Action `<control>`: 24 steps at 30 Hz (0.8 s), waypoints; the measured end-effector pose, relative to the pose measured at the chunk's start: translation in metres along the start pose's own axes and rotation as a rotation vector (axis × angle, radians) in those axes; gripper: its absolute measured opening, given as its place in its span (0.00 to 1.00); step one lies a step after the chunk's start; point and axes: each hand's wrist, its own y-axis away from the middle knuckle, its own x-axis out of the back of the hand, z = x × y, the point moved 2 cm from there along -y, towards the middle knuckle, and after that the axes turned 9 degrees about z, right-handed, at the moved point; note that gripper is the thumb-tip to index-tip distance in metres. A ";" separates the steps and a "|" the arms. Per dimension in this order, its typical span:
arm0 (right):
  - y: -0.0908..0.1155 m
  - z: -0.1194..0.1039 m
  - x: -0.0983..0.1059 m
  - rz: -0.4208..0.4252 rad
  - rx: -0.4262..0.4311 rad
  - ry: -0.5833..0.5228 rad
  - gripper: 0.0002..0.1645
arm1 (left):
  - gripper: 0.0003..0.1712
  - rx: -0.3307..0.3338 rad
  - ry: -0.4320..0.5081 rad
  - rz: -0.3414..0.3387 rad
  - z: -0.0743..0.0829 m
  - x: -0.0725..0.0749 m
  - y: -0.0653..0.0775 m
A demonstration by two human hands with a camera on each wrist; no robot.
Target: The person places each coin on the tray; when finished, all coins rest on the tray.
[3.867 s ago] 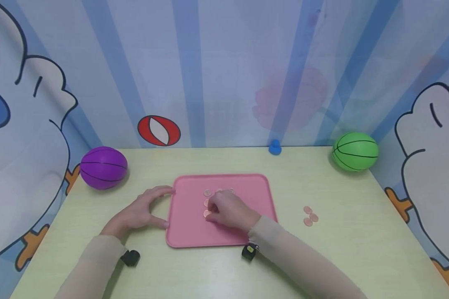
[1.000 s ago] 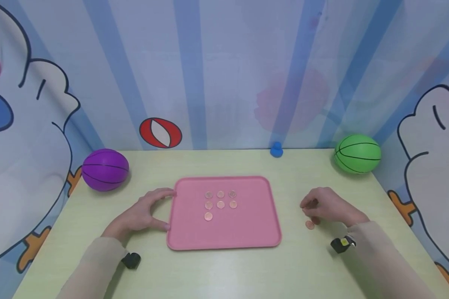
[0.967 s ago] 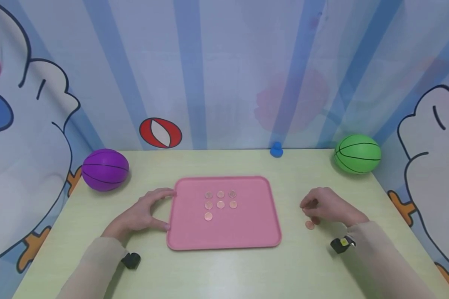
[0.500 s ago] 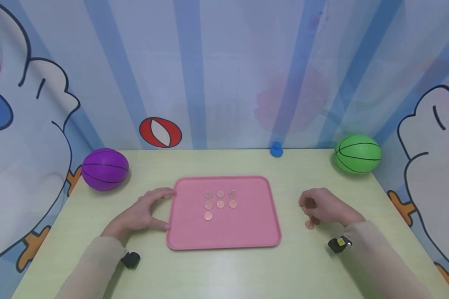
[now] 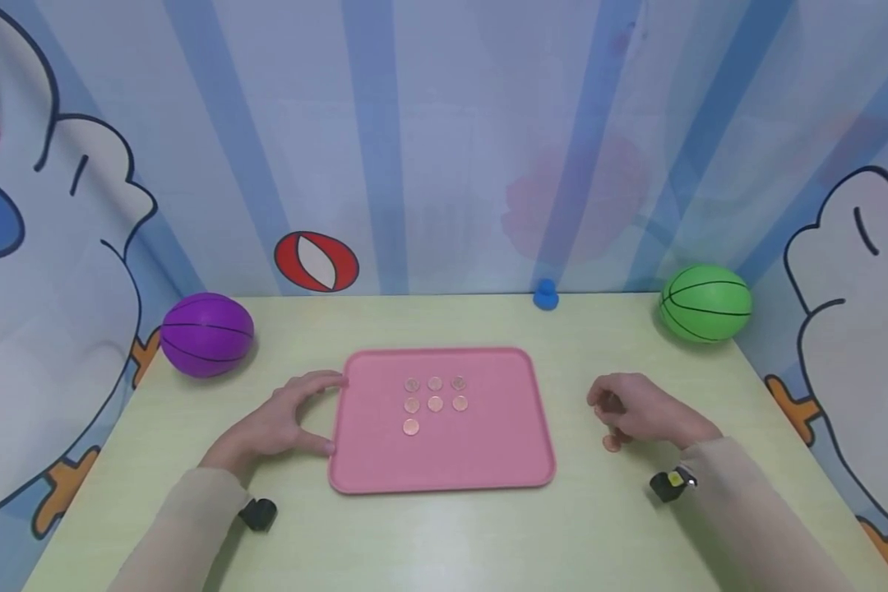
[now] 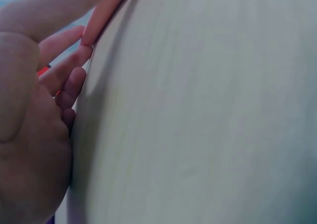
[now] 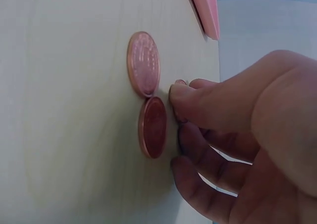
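A pink tray lies flat on the table, with several copper coins set in rows on it. My left hand rests at the tray's left rim, thumb and forefinger spread apart and touching it. To the right of the tray, my right hand is low over the table, thumb and finger pinching a coin seen edge-on and mostly covered by the thumb. Beside these fingertips in the right wrist view, a lighter coin and a darker coin lie touching. In the head view the hand hides most of the loose coins.
A purple ball sits at the back left and a green ball at the back right. Against the rear curtain stands a small blue object. Printed curtains border the pale table at the back and sides.
Since the oldest frame, my right hand has moved from the tray to the loose coins at right, leaving a coin in the nearest row. Lately it has shifted slightly left. The left hand stays put.
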 end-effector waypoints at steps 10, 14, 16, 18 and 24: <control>0.002 -0.006 0.007 -0.008 0.089 0.099 0.07 | 0.60 -0.011 -0.004 -0.001 0.000 0.000 -0.002; 0.002 -0.006 0.007 0.006 0.081 0.092 0.07 | 0.60 -0.023 0.003 -0.001 0.000 0.001 -0.001; 0.002 -0.006 0.007 0.019 0.075 0.096 0.08 | 0.60 -0.028 0.006 -0.001 0.001 0.002 -0.001; 0.002 -0.006 0.007 0.027 0.070 0.093 0.08 | 0.60 -0.034 0.009 -0.001 0.001 0.002 0.000; 0.002 -0.005 0.007 0.015 0.075 0.073 0.08 | 0.61 -0.041 0.010 0.000 0.001 0.002 0.000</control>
